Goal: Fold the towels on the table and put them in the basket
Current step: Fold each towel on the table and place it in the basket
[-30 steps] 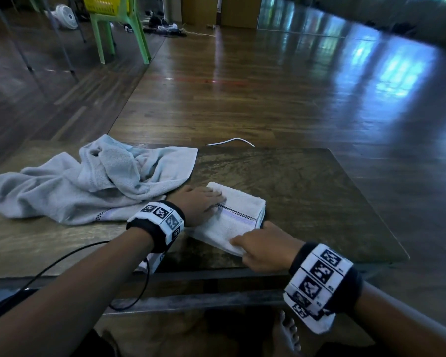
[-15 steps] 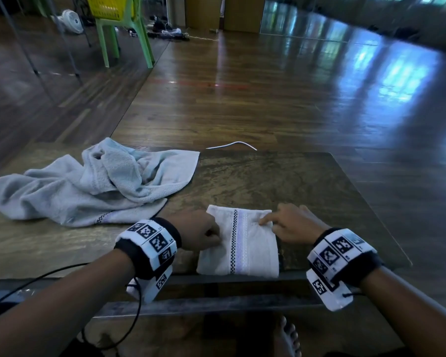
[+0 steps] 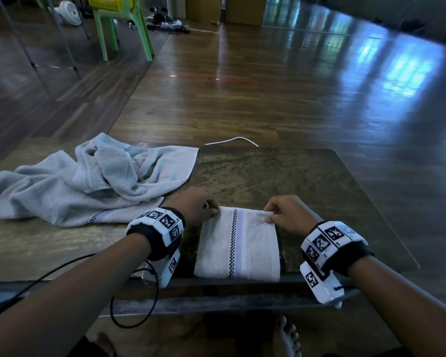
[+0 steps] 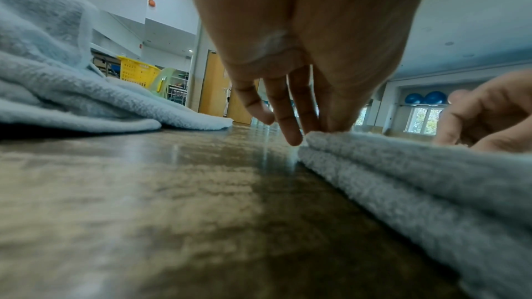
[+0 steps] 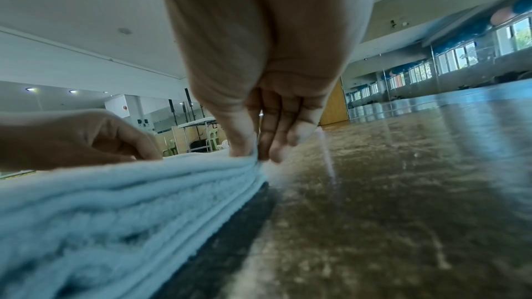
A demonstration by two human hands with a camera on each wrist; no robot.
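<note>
A small folded white towel (image 3: 238, 243) with a checkered stripe lies at the table's near edge. My left hand (image 3: 207, 206) pinches its far left corner between thumb and fingertips (image 4: 313, 131). My right hand (image 3: 273, 215) pinches the far right corner (image 5: 253, 158), where several layers of the folded towel (image 5: 115, 201) are stacked. A larger pale towel (image 3: 88, 181) lies crumpled on the left of the table. The yellow basket (image 3: 108, 1) sits on a green chair far off at the back left, also seen as the yellow basket (image 4: 138, 72) in the left wrist view.
The dark stone table (image 3: 294, 181) has bare surface to the right and behind the folded towel. A black cable (image 3: 62, 266) runs from my left wrist over the near edge. A white cord (image 3: 232, 140) lies on the wooden floor beyond. My bare feet show under the table.
The folded towel has been turned so its stripe runs front to back. My right hand has gone from the near edge to the far right corner; the left hand now pinches the far left corner.
</note>
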